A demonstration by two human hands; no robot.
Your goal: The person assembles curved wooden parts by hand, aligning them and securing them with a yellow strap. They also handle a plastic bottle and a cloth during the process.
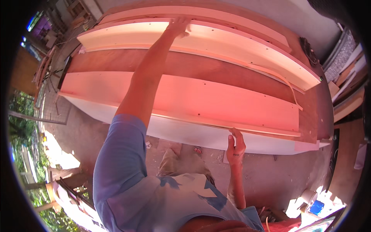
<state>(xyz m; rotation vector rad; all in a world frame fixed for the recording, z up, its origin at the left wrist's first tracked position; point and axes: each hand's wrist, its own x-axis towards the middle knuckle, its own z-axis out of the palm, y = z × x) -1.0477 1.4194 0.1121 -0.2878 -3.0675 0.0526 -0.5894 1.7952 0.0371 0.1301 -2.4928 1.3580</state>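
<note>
Across the head view, a long cabinet carcass of pale boards lies on its side. The left hand (178, 27) is stretched far out on a straightened arm and laid on the far board (239, 42), fingers draped over its upper edge in a loose hold. The right hand (235, 147) is kept close to the body, elbow bent, fingers hooked around the front edge of the near board (216, 102). Steadying or shifting the carcass seems to be the step in hand; a firm, even grip at both edges would be called for next. Dusty floor (270, 178) is seen below, with a blue tub (317, 207) nearby.
</note>
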